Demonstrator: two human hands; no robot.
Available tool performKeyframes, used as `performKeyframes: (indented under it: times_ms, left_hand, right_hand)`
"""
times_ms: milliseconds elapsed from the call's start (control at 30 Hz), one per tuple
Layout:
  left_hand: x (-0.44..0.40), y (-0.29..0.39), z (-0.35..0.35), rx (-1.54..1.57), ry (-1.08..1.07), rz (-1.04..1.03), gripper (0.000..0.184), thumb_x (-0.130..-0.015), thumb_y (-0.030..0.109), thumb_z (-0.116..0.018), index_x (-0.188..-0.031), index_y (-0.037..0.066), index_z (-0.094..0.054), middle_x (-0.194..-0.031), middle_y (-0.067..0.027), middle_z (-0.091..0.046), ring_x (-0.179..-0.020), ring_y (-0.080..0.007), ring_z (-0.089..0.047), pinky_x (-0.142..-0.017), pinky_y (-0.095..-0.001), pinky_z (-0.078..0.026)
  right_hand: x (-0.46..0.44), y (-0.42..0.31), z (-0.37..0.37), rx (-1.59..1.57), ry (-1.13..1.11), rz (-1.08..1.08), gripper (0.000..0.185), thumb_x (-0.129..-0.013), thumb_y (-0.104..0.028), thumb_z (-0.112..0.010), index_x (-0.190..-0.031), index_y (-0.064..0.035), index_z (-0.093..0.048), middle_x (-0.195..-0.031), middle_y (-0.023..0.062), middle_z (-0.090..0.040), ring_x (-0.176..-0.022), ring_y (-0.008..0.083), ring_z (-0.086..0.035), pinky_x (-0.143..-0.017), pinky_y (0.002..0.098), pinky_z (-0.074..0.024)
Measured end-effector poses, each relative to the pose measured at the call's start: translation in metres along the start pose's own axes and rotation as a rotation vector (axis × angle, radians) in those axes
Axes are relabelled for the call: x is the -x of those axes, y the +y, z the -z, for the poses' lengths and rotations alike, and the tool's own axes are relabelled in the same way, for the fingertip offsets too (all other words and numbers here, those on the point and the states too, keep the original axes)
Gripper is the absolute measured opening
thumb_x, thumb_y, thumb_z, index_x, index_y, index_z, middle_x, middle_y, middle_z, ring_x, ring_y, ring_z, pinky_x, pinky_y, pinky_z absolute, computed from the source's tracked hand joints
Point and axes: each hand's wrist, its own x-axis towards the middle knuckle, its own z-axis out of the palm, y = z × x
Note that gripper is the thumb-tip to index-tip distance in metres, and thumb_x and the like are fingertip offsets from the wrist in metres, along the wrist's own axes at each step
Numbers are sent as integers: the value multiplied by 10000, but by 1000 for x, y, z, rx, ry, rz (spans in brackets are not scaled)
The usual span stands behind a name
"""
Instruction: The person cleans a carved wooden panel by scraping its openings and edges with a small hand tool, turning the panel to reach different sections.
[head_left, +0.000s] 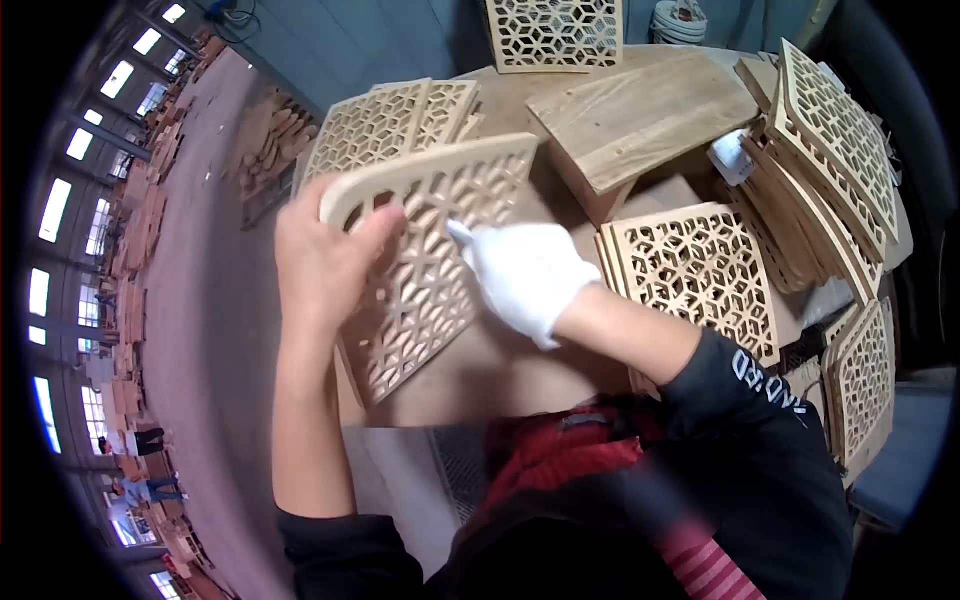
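Note:
My bare left hand (pixel 322 258) grips the upper left corner of a wooden lattice panel (pixel 432 262), thumb on the near face and fingers behind. The panel is tilted up on its edge above the table, with cut-out geometric holes across it. In a white glove, my right hand (pixel 528 278) is at the panel's right side, its fingers curled and bunched near the lattice. A greyish tip shows at those fingers, but whatever they pinch cannot be made out. Slight blur covers the panel and the glove.
A stack of lattice panels (pixel 700 270) lies right of the glove, with more panels (pixel 365 130) behind the held one. A wooden block (pixel 640 115) stands at the back. Leaning panels (pixel 835 140) crowd the right side. One panel (pixel 555 35) stands against the blue wall.

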Motion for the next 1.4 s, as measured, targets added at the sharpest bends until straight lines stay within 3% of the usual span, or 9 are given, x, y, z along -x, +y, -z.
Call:
performKeyframes:
  times_ms: [67, 133, 400, 467, 900, 1067, 1200, 1267, 1400]
  left_hand:
    - [-8, 3, -3, 63, -33, 54, 287, -736, 84, -780, -970, -39, -670, -832, -116, -704, -729, -141, -650, -694, -280, -518]
    - [-10, 6, -10, 62, -57, -94, 257, -746, 65, -765, -966, -29, -671, -820, -101, -701, -679, -139, -657, -621, -281, -523]
    - [-25, 13, -15, 219, -102, -5, 232, -766, 46, -739, -964, -36, -649, -805, -96, -698, -642, -123, -643, -570, -273, -506]
    - [-29, 17, -14, 112, -150, -47, 218, -782, 38, -721, -972, -39, -645, -787, -91, -693, -628, -120, -638, -562, -275, -505]
    - [-28, 2, -8, 105, -99, -38, 223, -762, 40, -742, -946, -40, -645, -789, -85, -675, -662, -110, -625, -558, -271, -520]
    - [-30, -27, 7, 60, -6, -2, 228, -742, 54, -769, -925, -23, -657, -803, -73, -676, -678, -110, -620, -588, -265, -496]
    - [-24, -16, 7, 85, -20, -18, 240, -732, 72, -788, -913, -23, -663, -764, -56, -673, -657, -116, -612, -608, -270, -495]
    - [-26, -24, 7, 99, -3, -11, 237, -733, 70, -786, -913, -23, -662, -770, -60, -676, -661, -116, -614, -609, -269, -495]
    - [-23, -21, 10, 83, -5, -15, 232, -737, 70, -779, -914, -23, -661, -785, -69, -685, -675, -112, -615, -622, -268, -498]
  right_hand:
    - [-20, 2, -10, 64, 95, 12, 226, -886, -183, -508, -883, -25, -669, -783, 197, -685, -734, 349, -684, -670, 453, -541]
    - [-26, 2, 0, 131, 33, 8, 240, -897, -197, -506, -888, -19, -667, -786, 198, -687, -738, 356, -684, -675, 449, -543]
    - [-15, 8, 2, 41, 60, -59, 260, -902, -151, -475, -925, -44, -711, -900, 177, -711, -847, 330, -696, -737, 437, -553]
    - [-31, 6, 6, 114, -20, -91, 204, -831, -130, -552, -888, -39, -724, -869, 189, -713, -803, 337, -703, -696, 431, -565]
    - [-30, 9, -2, 90, 47, 26, 239, -876, -166, -501, -873, -14, -685, -779, 196, -689, -722, 342, -688, -671, 429, -550]
    - [18, 12, 5, -73, -397, -69, 304, -968, -208, -420, -1073, -42, -652, -896, 176, -694, -795, 345, -678, -717, 458, -530]
    - [24, 23, 10, -191, -46, 9, 373, -1002, -303, -383, -1158, -45, -603, -855, 200, -671, -777, 382, -641, -715, 476, -502]
    - [22, 19, 26, -204, 90, 54, 361, -1004, -304, -379, -1038, -26, -607, -814, 212, -660, -762, 407, -624, -716, 485, -493]
    - [8, 14, 42, -176, 97, 13, 340, -987, -256, -399, -982, -25, -648, -818, 217, -671, -772, 384, -651, -715, 477, -508]
